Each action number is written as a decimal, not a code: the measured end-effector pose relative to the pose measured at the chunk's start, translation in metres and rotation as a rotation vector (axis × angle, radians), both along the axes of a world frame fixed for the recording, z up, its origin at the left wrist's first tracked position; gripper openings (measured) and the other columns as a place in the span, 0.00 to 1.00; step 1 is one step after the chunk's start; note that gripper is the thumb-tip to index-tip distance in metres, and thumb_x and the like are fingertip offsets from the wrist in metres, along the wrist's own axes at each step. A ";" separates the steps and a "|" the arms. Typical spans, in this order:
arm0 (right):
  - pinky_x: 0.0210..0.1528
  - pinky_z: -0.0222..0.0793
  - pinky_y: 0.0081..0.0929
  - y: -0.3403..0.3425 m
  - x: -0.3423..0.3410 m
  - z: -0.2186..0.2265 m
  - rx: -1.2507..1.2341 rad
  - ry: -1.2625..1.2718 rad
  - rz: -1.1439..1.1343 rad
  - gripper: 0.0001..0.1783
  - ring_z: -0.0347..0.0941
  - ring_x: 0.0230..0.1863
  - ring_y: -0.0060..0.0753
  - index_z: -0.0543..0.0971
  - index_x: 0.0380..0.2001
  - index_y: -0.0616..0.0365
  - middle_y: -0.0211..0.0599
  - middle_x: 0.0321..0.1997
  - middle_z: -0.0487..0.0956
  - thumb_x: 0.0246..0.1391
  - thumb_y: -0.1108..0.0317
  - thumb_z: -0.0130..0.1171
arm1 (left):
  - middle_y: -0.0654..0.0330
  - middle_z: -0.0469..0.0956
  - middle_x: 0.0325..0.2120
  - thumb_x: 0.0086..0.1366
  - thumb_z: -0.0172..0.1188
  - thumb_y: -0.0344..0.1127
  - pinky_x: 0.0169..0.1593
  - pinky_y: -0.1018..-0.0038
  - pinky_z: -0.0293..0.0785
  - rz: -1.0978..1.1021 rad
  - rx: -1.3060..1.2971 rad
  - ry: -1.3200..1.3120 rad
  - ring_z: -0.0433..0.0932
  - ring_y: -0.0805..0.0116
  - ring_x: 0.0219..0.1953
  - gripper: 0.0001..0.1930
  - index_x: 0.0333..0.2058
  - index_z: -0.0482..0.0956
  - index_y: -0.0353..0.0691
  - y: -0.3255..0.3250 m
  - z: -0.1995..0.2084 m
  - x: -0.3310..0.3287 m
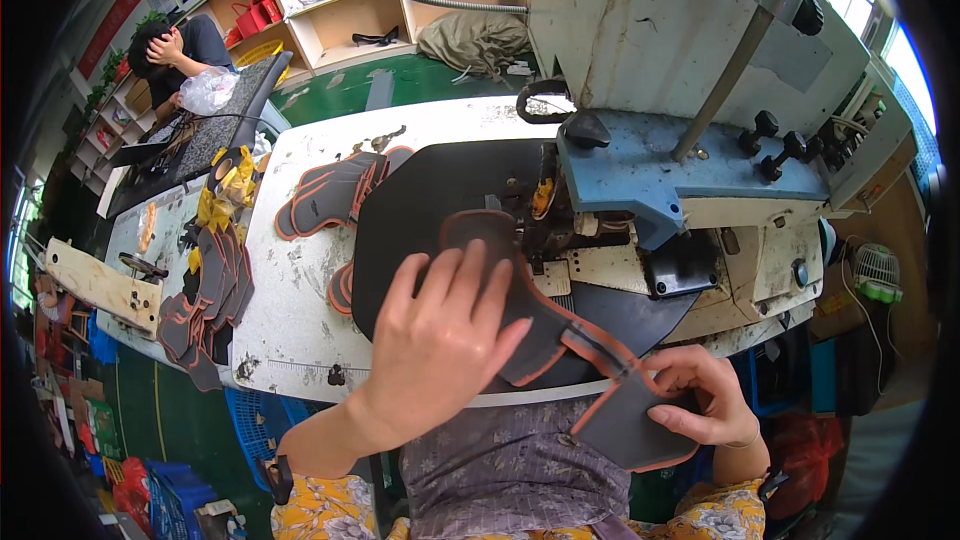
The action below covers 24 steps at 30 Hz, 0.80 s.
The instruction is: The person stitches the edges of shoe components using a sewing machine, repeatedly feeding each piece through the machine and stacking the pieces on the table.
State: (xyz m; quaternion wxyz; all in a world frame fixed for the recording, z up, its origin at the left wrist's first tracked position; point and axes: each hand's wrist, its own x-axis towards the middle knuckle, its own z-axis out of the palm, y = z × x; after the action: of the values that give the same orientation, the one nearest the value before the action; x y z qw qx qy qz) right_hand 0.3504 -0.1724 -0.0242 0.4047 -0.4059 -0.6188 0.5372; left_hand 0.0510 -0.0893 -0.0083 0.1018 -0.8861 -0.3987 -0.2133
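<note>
On the black plate (410,190) of the blue and white machine (650,165), a grey piece with orange edges (542,335) is laid, its near end extended past the table's edge. By the left hand (435,325), with fingers slightly apart, it is touched flatly from above. By the right hand (705,400), the near end is pinched between thumb and fingers. Similar grey pieces (328,192) are piled farther left.

My left hand (440,318) lies palm down, fingers (436,278) lightly spread and pointing forward, thumb (513,339) angled out to the right. My right hand (708,392) pinches between thumb and bent fingers, its wrist (742,437) angled inward.
</note>
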 end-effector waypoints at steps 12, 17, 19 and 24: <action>0.50 0.72 0.41 0.076 -0.079 0.018 0.447 -0.246 0.235 0.28 0.75 0.47 0.57 0.70 0.65 0.61 0.52 0.49 0.75 0.61 0.82 0.53 | 0.59 0.80 0.46 0.62 0.62 0.43 0.57 0.59 0.73 -0.384 0.256 -0.037 0.78 0.65 0.50 0.19 0.48 0.83 0.39 -0.032 -0.018 -0.005; 0.42 0.75 0.39 0.072 -0.058 0.000 0.842 -0.513 -0.069 0.16 0.77 0.40 0.47 0.80 0.49 0.62 0.43 0.46 0.80 0.55 0.78 0.63 | 0.48 0.81 0.49 0.50 0.64 0.23 0.60 0.52 0.76 -0.389 -0.212 -0.227 0.80 0.45 0.54 0.23 0.48 0.82 0.33 0.023 -0.004 -0.030; 0.39 0.73 0.34 0.066 -0.059 0.001 0.830 -0.502 -0.052 0.14 0.78 0.39 0.40 0.82 0.44 0.60 0.37 0.45 0.82 0.52 0.75 0.67 | 0.48 0.80 0.51 0.50 0.64 0.22 0.62 0.53 0.74 -0.400 -0.261 -0.241 0.78 0.44 0.57 0.24 0.49 0.82 0.34 0.038 -0.004 -0.033; 0.47 0.69 0.33 0.061 -0.070 0.004 0.961 -0.746 0.026 0.24 0.74 0.48 0.38 0.80 0.52 0.57 0.38 0.60 0.77 0.54 0.58 0.68 | 0.47 0.74 0.58 0.51 0.65 0.24 0.66 0.54 0.69 -0.455 -0.330 -0.200 0.73 0.47 0.62 0.25 0.52 0.78 0.33 0.053 0.000 -0.031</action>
State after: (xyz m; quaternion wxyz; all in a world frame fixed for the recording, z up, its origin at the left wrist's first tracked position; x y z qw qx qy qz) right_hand 0.2801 -0.1113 -0.0200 0.2918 -0.3308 -0.8971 0.0241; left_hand 0.0197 -0.0364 -0.0085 -0.1337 -0.9319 -0.2270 -0.2493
